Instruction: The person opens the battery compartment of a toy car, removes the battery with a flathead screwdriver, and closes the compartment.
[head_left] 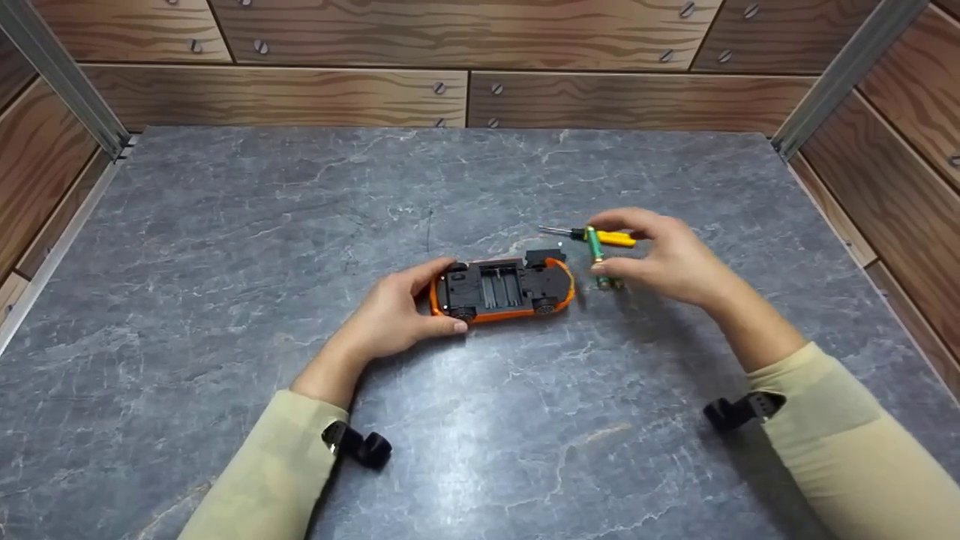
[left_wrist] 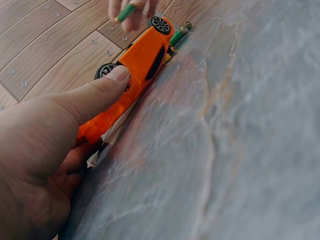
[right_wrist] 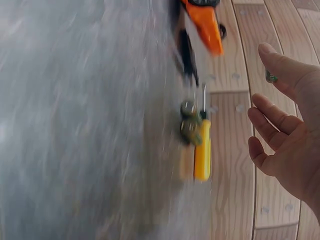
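An orange toy car (head_left: 536, 285) lies upside down with its black underside up and its battery compartment (head_left: 500, 287) uncovered; no battery shows in it. My left hand (head_left: 390, 311) grips one end of it, the thumb along the near side, over a wheel in the left wrist view. Between thumb and fingertips my right hand (head_left: 667, 259) pinches a green battery (head_left: 595, 244), raised off the table to the right of the car. More green batteries (right_wrist: 190, 130) lie on the table below that hand.
Behind the batteries lies a screwdriver (head_left: 616, 238) with a yellow handle, its shaft pointing left. A black cover (head_left: 544, 256) rests against the car's far side. The grey marbled table (head_left: 225, 315) is bordered by wood-patterned walls (head_left: 300, 94).
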